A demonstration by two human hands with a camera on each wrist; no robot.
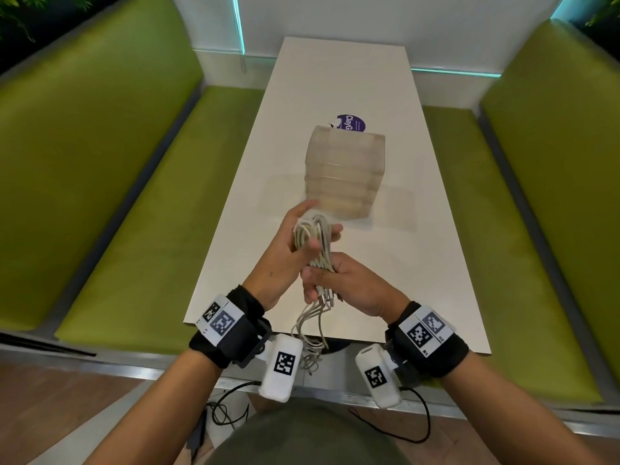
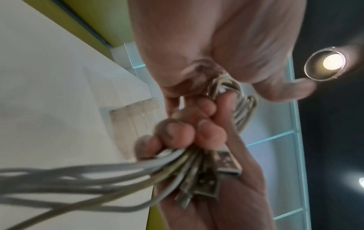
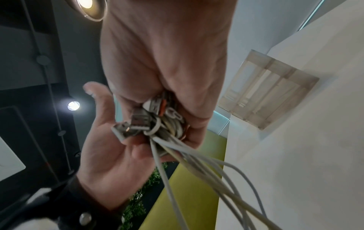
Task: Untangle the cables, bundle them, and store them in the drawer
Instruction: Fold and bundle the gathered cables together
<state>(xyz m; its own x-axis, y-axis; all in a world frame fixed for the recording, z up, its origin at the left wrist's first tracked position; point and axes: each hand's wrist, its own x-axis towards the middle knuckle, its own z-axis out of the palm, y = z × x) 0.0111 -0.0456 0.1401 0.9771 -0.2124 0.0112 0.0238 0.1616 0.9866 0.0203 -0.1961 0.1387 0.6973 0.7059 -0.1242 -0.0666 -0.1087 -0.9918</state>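
A bunch of white cables (image 1: 313,236) is held above the near end of the white table (image 1: 339,78). My left hand (image 1: 310,231) has the cable loops wound over its fingers, with the thumb against them. Just below, my right hand (image 1: 323,280) grips the gathered strands in a fist. USB plugs (image 2: 228,165) stick out under the right hand's fingers (image 2: 177,132), and plugs (image 3: 138,121) also lie over the left palm (image 3: 110,155). Loose cable ends (image 1: 308,333) hang past the table's near edge. A translucent drawer unit (image 1: 345,172) stands mid-table beyond my hands, all drawers pushed in.
Green padded benches (image 1: 117,162) (image 1: 543,196) run along both sides of the table. A purple round sticker (image 1: 350,122) lies behind the drawer unit. Black cords (image 1: 228,411) trail on the floor near my legs.
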